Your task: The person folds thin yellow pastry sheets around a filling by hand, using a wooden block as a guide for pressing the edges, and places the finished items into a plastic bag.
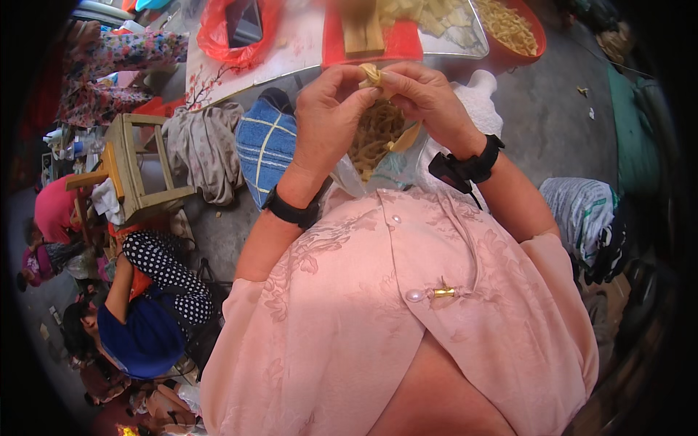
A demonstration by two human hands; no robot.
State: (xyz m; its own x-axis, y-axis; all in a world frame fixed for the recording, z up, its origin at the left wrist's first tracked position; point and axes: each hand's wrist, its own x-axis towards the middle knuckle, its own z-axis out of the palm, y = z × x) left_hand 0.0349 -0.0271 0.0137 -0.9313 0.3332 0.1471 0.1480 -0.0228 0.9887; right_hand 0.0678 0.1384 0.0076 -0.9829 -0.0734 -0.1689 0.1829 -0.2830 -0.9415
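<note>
My left hand (335, 111) and my right hand (428, 101) meet above my lap, fingertips pinching a small folded piece of pale yellow sheet material (372, 75) between them. Below them is a clear plastic bag (354, 177) with many brownish-yellow twisted pieces (376, 136) in it. One loose pale yellow strip (406, 139) lies by the bag's opening, under my right hand. Just beyond my fingers, a wooden block (362, 41) rests on a red cloth (403, 43) at the table's edge. Black straps circle both wrists.
Flat yellow pieces (431, 16) lie on a metal-edged tray (479, 46); a red basin (537, 41) beside it holds twisted pieces. A phone (244, 24) sits in a red plastic bag (207, 41) on the table (294, 54). Left are a wooden stool (163, 196) and other people.
</note>
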